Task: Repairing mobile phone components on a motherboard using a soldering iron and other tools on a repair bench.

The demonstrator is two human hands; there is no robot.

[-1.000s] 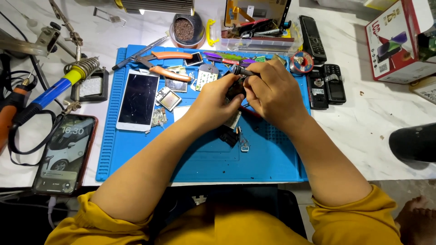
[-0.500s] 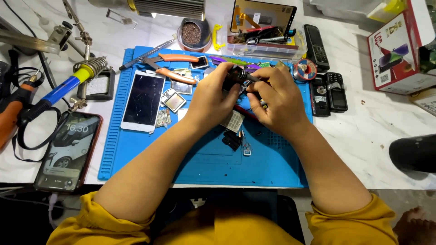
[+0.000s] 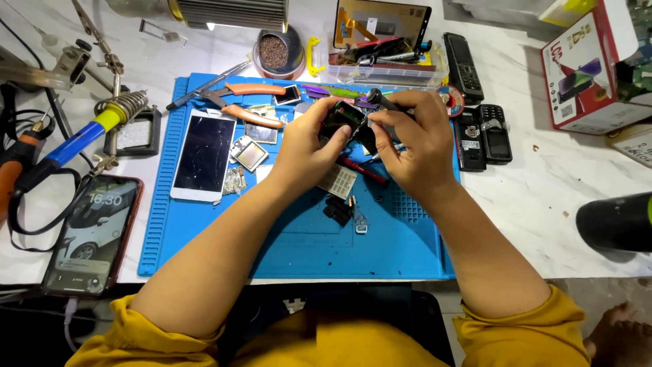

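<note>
Left hand (image 3: 305, 146) pinches the small phone body (image 3: 343, 117) between both hands; right hand (image 3: 411, 146) pinches a screwdriver (image 3: 380, 102), angled down into it.

At nine o'clock on our blue mat lies a white phone (image 3: 203, 156) with a dark, cracked screen, and at eight o'clock, off the mat, a red-edged phone (image 3: 90, 236) shows a lit screen with a white car. At twelve o'clock a dark display panel (image 3: 382, 22) with an orange ribbon stands propped upright. At two o'clock sits a red-and-white carton (image 3: 589, 68) with a colourful picture on its side
</note>
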